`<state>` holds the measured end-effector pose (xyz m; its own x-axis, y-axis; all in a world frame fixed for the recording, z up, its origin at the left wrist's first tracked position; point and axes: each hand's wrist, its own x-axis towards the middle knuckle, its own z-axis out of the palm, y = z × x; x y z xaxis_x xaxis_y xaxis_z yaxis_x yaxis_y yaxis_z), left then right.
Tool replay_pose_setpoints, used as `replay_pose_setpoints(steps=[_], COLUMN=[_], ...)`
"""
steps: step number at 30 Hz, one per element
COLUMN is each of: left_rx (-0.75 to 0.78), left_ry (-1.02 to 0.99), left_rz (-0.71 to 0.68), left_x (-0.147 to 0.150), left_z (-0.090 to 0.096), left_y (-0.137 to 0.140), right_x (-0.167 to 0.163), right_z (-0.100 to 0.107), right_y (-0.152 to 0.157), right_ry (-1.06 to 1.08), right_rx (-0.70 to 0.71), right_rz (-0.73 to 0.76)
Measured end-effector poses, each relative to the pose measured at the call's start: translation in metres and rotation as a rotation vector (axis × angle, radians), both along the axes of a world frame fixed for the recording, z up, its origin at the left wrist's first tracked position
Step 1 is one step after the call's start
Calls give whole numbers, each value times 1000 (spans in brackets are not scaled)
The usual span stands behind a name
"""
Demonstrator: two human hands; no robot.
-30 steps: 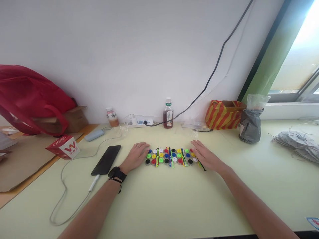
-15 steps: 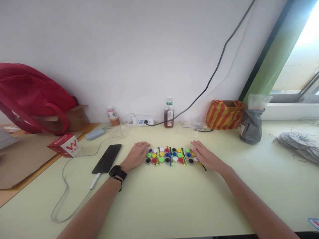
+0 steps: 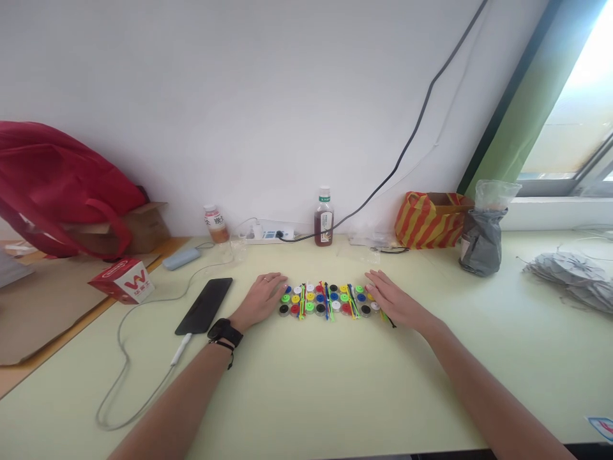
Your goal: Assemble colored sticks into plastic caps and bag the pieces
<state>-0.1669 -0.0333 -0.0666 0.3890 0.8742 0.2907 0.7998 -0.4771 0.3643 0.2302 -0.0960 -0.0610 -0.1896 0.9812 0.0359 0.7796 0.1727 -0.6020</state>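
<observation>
Pale green covers the worktop (image 3: 306,390), and near its middle sit small round discs (image 3: 320,298) in blue, white, yellow, green, red and black, set close together in three rows. Thin coloured sticks (image 3: 327,303) lie across them in narrow bundles, running from the back row to the front.

The left hand (image 3: 261,297) is open, palm down, at the left end of the rows, its thumb beside a blue disc. The right hand (image 3: 393,300) is open too, fingers stretched over the right end, with more sticks showing partly beneath it. Neither grips anything; whether the fingertips press on the discs cannot be told.

A black watch (image 3: 225,331) circles the left wrist. Near that wrist lies a dark phone (image 3: 204,306), a white cable (image 3: 181,349) plugged into its near end. Farther left stands a red and white box (image 3: 122,281). Behind the discs, a bottle (image 3: 324,223) of dark drink stands upright by the wall, with a striped bag (image 3: 416,220) to its right.
</observation>
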Motion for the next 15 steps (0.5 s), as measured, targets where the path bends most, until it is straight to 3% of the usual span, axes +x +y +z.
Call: replay_pose_setpoints(steps=[15], left_rx=[3], left_ry=[-5], left_rz=[-8], left_x=[-1], left_z=[-3], left_y=[1], right_x=[3], right_z=[-5], right_y=[3], right_ry=[-4], right_rx=[41], right_rz=[17])
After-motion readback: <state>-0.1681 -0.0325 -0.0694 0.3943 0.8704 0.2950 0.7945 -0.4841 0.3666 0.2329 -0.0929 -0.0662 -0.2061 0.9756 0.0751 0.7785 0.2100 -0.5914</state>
